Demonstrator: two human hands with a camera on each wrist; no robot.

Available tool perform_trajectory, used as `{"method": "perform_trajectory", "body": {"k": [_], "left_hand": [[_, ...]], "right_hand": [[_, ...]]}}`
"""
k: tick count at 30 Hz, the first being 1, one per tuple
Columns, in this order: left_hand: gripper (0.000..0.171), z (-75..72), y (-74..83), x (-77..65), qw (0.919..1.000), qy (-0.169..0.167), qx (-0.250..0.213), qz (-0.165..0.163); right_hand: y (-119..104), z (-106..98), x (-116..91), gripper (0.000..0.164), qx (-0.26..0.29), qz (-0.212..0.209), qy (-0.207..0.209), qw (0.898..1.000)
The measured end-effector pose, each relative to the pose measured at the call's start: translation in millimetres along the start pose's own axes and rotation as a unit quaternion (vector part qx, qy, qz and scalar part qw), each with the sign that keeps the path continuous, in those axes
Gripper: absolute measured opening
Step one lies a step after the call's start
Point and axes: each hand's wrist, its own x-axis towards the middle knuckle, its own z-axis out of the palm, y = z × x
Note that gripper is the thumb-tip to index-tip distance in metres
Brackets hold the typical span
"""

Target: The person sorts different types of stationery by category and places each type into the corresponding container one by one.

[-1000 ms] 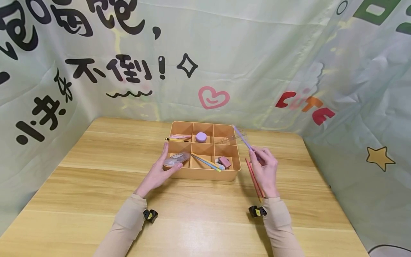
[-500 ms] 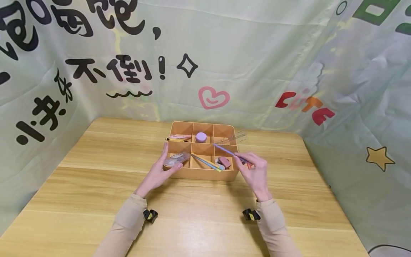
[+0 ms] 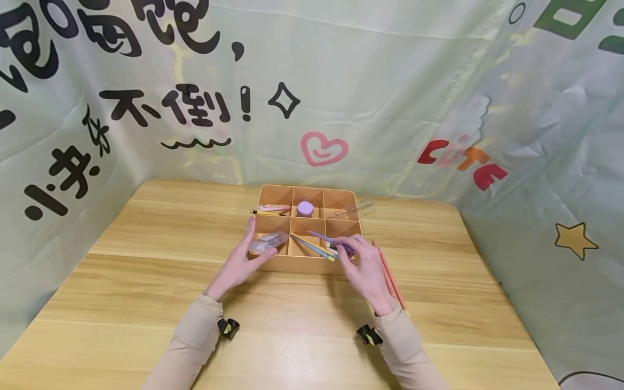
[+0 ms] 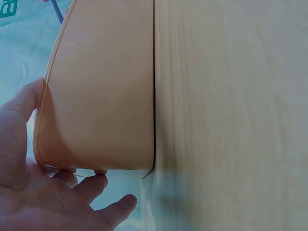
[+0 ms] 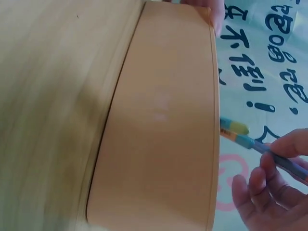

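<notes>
An orange-tan organizer box [image 3: 292, 264] with several compartments stands on the table. My left hand [image 3: 238, 263] rests around its front left corner, thumb on the rim and fairly straight fingers along the side wall; the left wrist view shows the thumb tip on the rim [image 4: 44, 91]. My right hand [image 3: 365, 268] pinches a purple pencil [image 3: 319, 236] between thumb and fingers, over the box's front right part. Its tip reaches above the front middle compartment, where yellow and blue pencils [image 3: 311, 246] lean. The eraser compartment is mostly hidden behind my right hand.
A clear plastic case [image 3: 269, 240], a purple round-lidded jar [image 3: 305, 208] and a pink item [image 3: 274, 207] sit in other compartments. A clear ruler [image 3: 363, 206] juts past the back right rim. Red pencils [image 3: 392, 279] lie on the table [image 3: 292, 336] to the box's right.
My right hand has carried the purple pencil leftward from beyond the box's right side to over its front compartments, tilting it flatter. The left hand and the box have stayed in place.
</notes>
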Motion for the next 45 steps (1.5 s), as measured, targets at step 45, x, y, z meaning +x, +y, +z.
{"method": "perform_trajectory", "body": {"k": [45], "left_hand": [[0.101,0.6,-1.9,0.7,1.0,0.001,0.002,-0.002]], "right_hand": [[-4,12,-7,0.028,-0.066,0.048,-0.148,0.986]]}}
